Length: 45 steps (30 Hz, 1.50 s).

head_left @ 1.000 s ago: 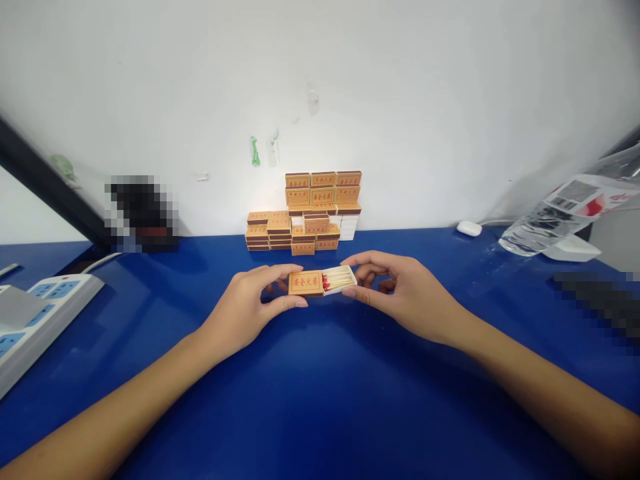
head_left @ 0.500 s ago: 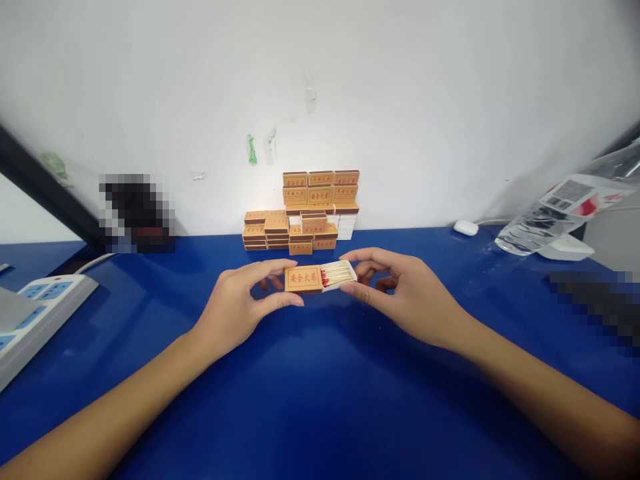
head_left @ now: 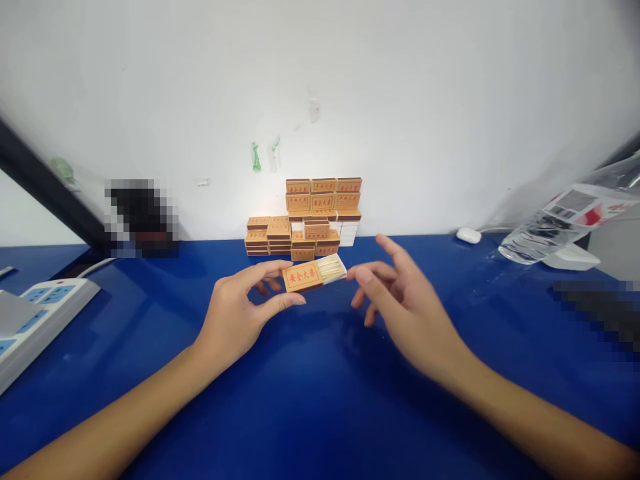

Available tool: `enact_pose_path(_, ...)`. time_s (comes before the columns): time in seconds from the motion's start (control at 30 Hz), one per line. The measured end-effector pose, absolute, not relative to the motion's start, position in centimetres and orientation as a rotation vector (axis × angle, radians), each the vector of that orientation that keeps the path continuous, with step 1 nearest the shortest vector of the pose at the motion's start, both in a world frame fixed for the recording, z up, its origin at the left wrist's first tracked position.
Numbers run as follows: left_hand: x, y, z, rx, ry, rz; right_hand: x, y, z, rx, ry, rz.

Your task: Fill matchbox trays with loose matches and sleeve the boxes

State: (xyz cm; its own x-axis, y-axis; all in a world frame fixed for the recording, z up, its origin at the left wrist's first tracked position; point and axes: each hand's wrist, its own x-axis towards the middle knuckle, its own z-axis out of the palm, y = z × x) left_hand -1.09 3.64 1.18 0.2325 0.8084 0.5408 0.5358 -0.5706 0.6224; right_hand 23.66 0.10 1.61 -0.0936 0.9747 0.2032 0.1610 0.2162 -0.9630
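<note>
Between thumb and fingers, my left hand (head_left: 250, 297) grips the orange sleeve of a matchbox (head_left: 303, 276) with red lettering, tilted up toward the right. Its white tray (head_left: 332, 268) sticks partway out of the right end, with pale matchsticks showing inside; their red heads are hidden in the sleeve. My right hand (head_left: 400, 300) is at the tray's outer end, index finger raised and thumb apart from the fingers. One fingertip is at or very near the tray's end; whether it touches I cannot tell. Behind stand stacked matchboxes (head_left: 323, 201), several in a tall pile, others in a lower pile (head_left: 267, 230).
The blue table (head_left: 320, 400) meets a white wall (head_left: 425, 120). A power strip (head_left: 55, 313) lies at the left. At the right are a tilted plastic bottle (head_left: 565, 217), a small white case (head_left: 469, 235) and a white adapter (head_left: 573, 256). Blurred dark objects sit on both sides.
The tray has slid further into the sleeve, covering the red match heads. My right hand has let go of the tray and opened. The matchbox now tilts up at its right end.
</note>
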Motion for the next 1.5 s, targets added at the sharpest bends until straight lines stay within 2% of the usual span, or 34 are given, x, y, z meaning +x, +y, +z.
enact_pose_path(0.13, -0.6, 3.1, 0.8, 2.192, 1.234, 1.255, 22.3, -1.6, 1.5, -0.972, -1.737, 1.383)
enact_pose_path(0.3, -0.4, 2.8, 0.8, 2.161, 1.251, 1.309, 22.2, -1.8, 1.5, -1.017, -1.436, 1.349)
enact_pose_path(0.47, -0.4, 2.7, 1.1, 2.178, 1.245, 1.33, 21.9, -2.7, 1.6, -0.984, -1.688, 1.634)
enact_pose_path(0.7, -1.5, 3.9, 1.6, 2.227, 1.383, 1.31, 23.4, -0.7, 2.0, -1.128, -1.78, 1.215)
enact_pose_path(0.93, -5.9, 9.8, 2.5, 2.176, 1.702, 1.257, 24.4, 0.5, 1.2, -1.225, -2.078, 0.83)
enact_pose_path(1.2, -6.9, 13.0, 1.1, 2.302, 1.825, 1.158, 25.1, 1.1, 1.2, -1.253, -2.118, 0.665)
enact_pose_path(1.5, -6.5, 13.2, 1.9, 2.36, 1.887, 1.107, 25.4, 1.5, 1.1, -1.237, -2.191, 0.552)
